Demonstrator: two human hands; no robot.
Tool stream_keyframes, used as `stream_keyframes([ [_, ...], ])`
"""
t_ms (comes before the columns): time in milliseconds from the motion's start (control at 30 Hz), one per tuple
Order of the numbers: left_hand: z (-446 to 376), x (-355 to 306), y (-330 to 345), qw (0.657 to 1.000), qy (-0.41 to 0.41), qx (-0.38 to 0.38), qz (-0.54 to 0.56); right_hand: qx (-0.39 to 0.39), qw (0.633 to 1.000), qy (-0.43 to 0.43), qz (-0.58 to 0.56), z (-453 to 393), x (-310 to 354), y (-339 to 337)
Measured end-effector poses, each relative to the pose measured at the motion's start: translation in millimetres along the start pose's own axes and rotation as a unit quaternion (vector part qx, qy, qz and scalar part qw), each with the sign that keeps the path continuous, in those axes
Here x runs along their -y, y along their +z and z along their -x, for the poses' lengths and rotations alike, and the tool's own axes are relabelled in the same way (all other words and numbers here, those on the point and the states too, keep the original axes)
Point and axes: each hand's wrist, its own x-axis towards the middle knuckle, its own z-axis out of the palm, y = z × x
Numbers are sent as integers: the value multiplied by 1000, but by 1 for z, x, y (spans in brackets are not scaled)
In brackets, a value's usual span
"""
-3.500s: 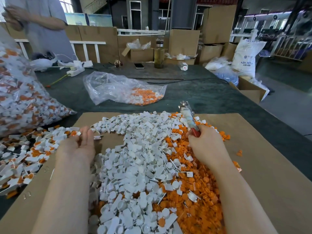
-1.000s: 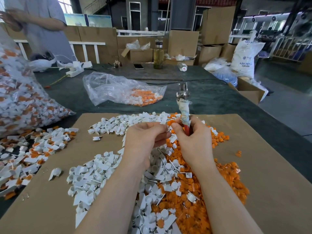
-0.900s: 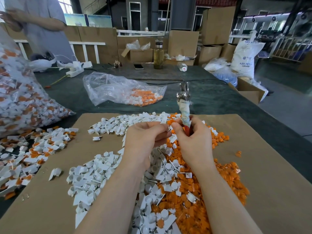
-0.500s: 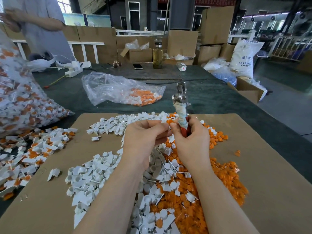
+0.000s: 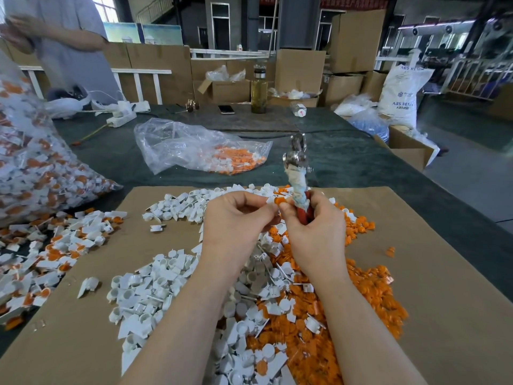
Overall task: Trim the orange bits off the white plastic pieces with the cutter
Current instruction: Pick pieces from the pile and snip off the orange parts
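Hands: my left hand (image 5: 236, 215) pinches an orange-tipped piece (image 5: 277, 200); right hand (image 5: 313, 226) grips the cutter (image 5: 298, 173).
Around: white pieces (image 5: 155, 295), orange bits (image 5: 366, 298), plastic bag (image 5: 194, 151).
Surface: cardboard sheet (image 5: 444, 301) on a green table (image 5: 361, 165).

Your right hand (image 5: 315, 226) grips the cutter (image 5: 298, 176) by its red handles, with the shiny metal end pointing up. Your left hand (image 5: 236, 220) pinches a small white piece with an orange bit (image 5: 278, 200) right beside the cutter. Under your arms, white pieces (image 5: 155, 295) and orange bits (image 5: 369, 298) lie in piles on brown cardboard (image 5: 444, 301).
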Motion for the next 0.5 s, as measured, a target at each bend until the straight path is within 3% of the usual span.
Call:
stream_keyframes([
  [500, 1, -1, 2, 997, 31, -40, -62, 15, 1000, -3, -10, -1, 3, 0],
])
